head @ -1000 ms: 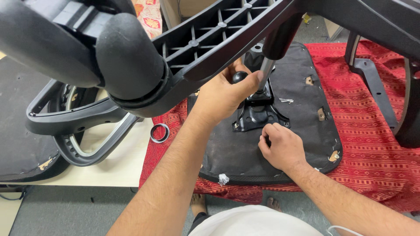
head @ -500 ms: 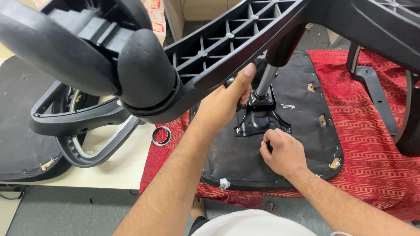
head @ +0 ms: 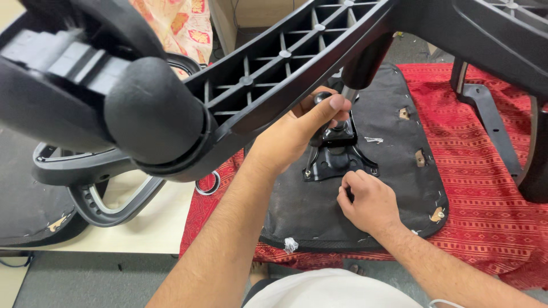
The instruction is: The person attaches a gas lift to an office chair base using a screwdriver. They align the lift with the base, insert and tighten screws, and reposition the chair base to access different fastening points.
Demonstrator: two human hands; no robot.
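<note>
An upturned black chair seat (head: 394, 148) lies on a red patterned cloth (head: 485, 171). A black metal tilt mechanism (head: 339, 157) is fixed at its middle, with the gas-lift column (head: 365, 65) rising from it. My left hand (head: 299, 131) grips the mechanism's black lever knob just below the column. My right hand (head: 368, 199) rests closed on the seat underside in front of the mechanism; whether it holds a small part, I cannot tell. A black star base arm (head: 285, 74) with a caster (head: 154, 111) crosses above, close to the camera.
A black armrest frame (head: 85, 171) and a second seat pad (head: 23, 194) lie at the left on a pale table. A metal ring (head: 208, 183) sits at the cloth's left edge. Another black armrest (head: 485, 114) stands at the right.
The chair base and column have tilted and shifted right and nearer the camera. My left hand stayed on the lever knob. My right hand barely moved.
</note>
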